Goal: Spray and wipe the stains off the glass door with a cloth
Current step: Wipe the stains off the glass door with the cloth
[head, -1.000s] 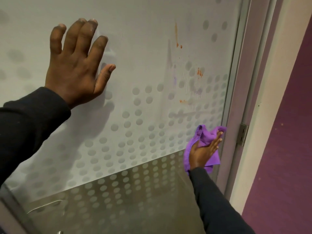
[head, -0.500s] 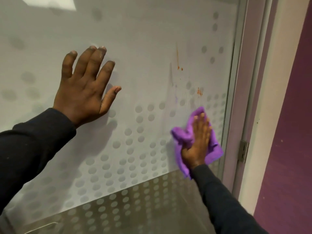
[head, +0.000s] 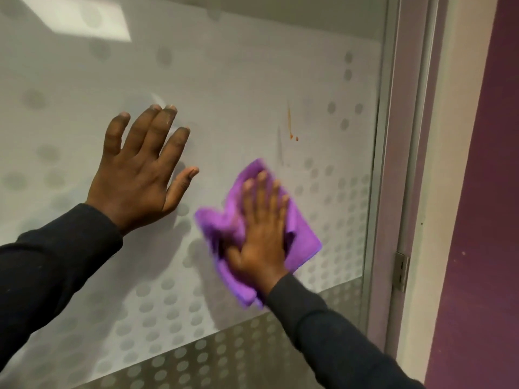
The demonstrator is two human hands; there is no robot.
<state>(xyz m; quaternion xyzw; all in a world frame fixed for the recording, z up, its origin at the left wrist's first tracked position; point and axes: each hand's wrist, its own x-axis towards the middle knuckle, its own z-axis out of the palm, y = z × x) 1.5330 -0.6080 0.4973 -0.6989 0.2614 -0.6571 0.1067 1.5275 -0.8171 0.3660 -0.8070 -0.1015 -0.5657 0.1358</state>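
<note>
1. The purple cloth [head: 302,234] is laid flat against the glass door [head: 238,94], low and right of centre on the frosted panel, just above the band where the frosting ends.
2. An orange stain [head: 289,123], a thin vertical streak with two small drops at its lower end, is seen on the glass above the cloth and apart from it. A faint grey smear is seen just left of the streak.
3. The glass is printed with grey dots, sparse at the top and dense toward the bottom.
4. The door is bounded on the right by a metal frame [head: 379,192]. A hinge [head: 402,272] is mounted beside the frame, and a purple wall [head: 483,192] is seen at the far right.
5. The right hand [head: 264,234] is pressed on the cloth with fingers straight and close together; the cloth is bunched under the palm and thumb. The hand and cloth are slightly blurred.
6. The left hand [head: 140,175] is placed flat on the bare glass, left of the cloth, with fingers spread and released; nothing is held.
7. Both forearms are covered by dark sleeves [head: 56,262].
</note>
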